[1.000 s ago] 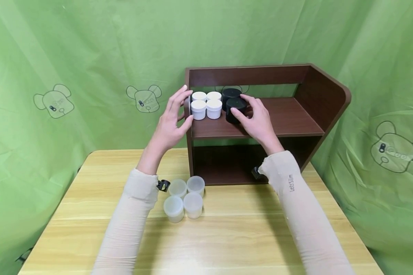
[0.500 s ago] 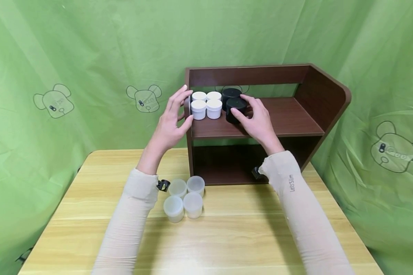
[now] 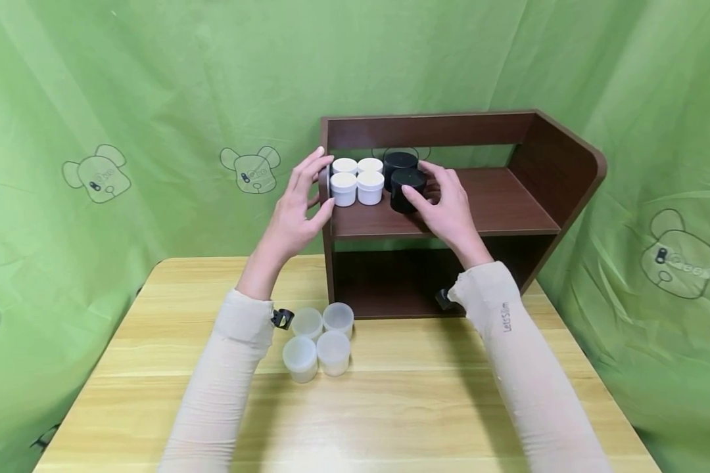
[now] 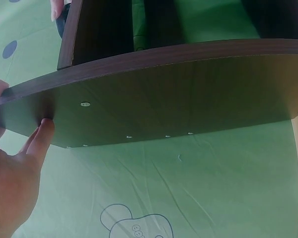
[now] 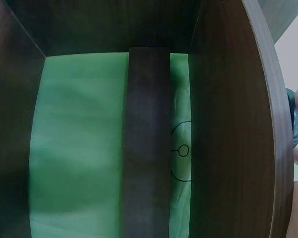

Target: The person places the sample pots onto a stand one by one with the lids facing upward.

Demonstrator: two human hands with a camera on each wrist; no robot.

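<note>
table [image 3: 426,394]: shelf unit [image 3: 562,171], four clear jars [image 3: 318,338]; shelf: four white jars [image 3: 357,181], two black jars [image 3: 403,176]

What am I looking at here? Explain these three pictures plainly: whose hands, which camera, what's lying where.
No machine: a person works with bare hands, wearing three cameras. The head view looks down on a table with a shelf on it. The left hand rests straight fingers on the shelf's left side; that wrist's camera shows this panel close up. The right hand grips a black jar beside another black jar and four white jars. The right wrist camera mostly sees the shelf's underside. Four clear jars stand on the table.
</note>
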